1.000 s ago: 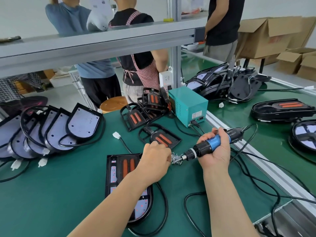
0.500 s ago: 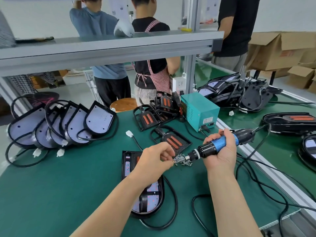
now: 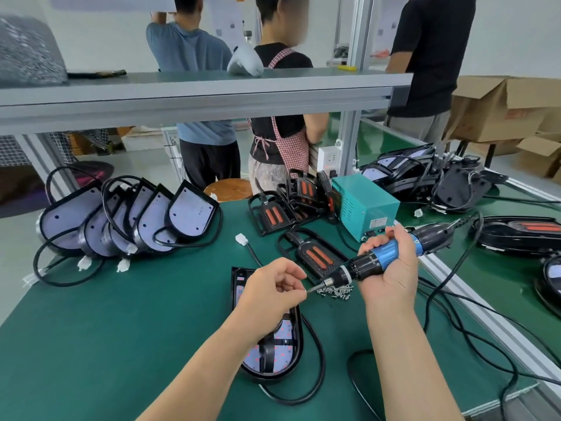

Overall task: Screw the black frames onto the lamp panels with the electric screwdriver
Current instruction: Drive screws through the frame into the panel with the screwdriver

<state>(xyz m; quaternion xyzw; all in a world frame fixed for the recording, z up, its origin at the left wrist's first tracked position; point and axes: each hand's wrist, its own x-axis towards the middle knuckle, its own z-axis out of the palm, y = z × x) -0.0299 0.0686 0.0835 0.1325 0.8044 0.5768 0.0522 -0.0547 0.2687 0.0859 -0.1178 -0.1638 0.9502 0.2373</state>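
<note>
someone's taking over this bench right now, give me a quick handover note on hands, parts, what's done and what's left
Right hand grips the electric screwdriver, bit pointing left above the screw pile.
Left hand is pinched shut at the bit tip, apparently seating a screw; the screw itself is too small to confirm.
Lamp panel with a black frame on it lies flat under the left forearm, not being driven yet.
Bare panels lean stacked at left; spare frames sit beside the teal power box.
Left: screw this frame down, then the stack.

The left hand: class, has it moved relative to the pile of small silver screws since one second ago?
Yes. The left hand has lifted off the pile of small silver screws and drawn slightly left, fingertips pinched at the screwdriver tip.
</note>
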